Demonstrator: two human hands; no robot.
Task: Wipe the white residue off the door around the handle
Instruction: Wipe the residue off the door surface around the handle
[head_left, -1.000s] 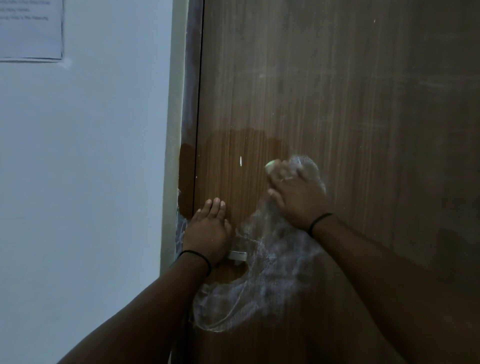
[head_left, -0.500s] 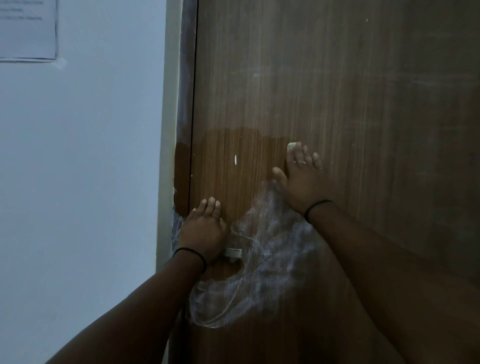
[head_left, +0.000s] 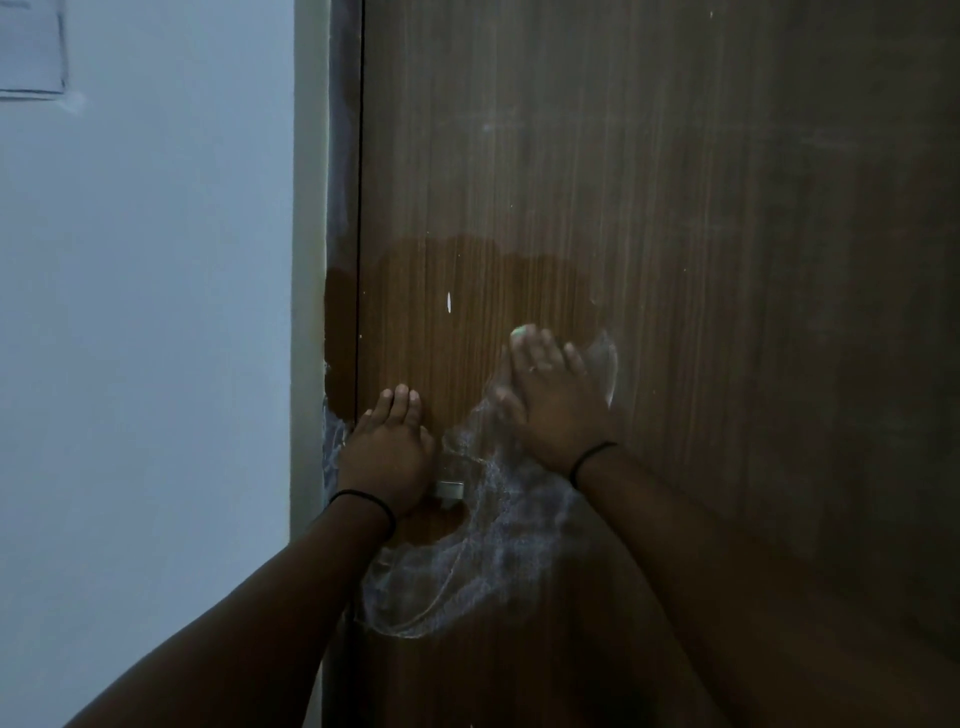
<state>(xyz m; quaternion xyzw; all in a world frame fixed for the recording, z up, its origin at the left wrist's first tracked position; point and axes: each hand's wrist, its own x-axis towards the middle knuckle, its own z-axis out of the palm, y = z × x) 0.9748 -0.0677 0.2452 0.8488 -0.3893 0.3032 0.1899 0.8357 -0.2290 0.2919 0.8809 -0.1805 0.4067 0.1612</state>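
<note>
Your left hand (head_left: 387, 457) lies on the door (head_left: 675, 208) by its left edge, fingers straight and pointing up, covering most of the handle (head_left: 450, 489) — only a small metal end sticks out on the right. Your right hand (head_left: 553, 400) is flat on the door too, fingers spread, pressing a pale cloth (head_left: 522, 331) that peeks out at the fingertips. White residue (head_left: 498, 540) smears the wood under and below this hand — right of the handle.
</note>
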